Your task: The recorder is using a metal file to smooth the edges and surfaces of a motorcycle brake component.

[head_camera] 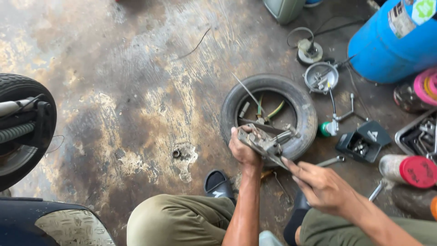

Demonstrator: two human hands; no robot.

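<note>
My left hand (243, 150) grips a grey metal mechanical part (266, 142) with a small cylinder at its upper right, held over the near rim of a small black tyre (304, 119) lying flat on the floor. My right hand (321, 184) reaches in from the lower right, its fingertips touching the part's lower end. Inside the tyre lie a thin metal rod (246, 89), a screwdriver and yellow-green wires. I am squatting, with my knees in olive trousers (180, 218) and black sandals (218, 183) below.
A blue barrel (391, 45) stands top right. Nearby lie a round metal bowl with parts (321, 77), a black open case of sockets (364, 141), a spanner (331, 161), a red-capped spray can (407, 171) and a tool tray (421, 134). A motorcycle wheel (22, 127) sits at left.
</note>
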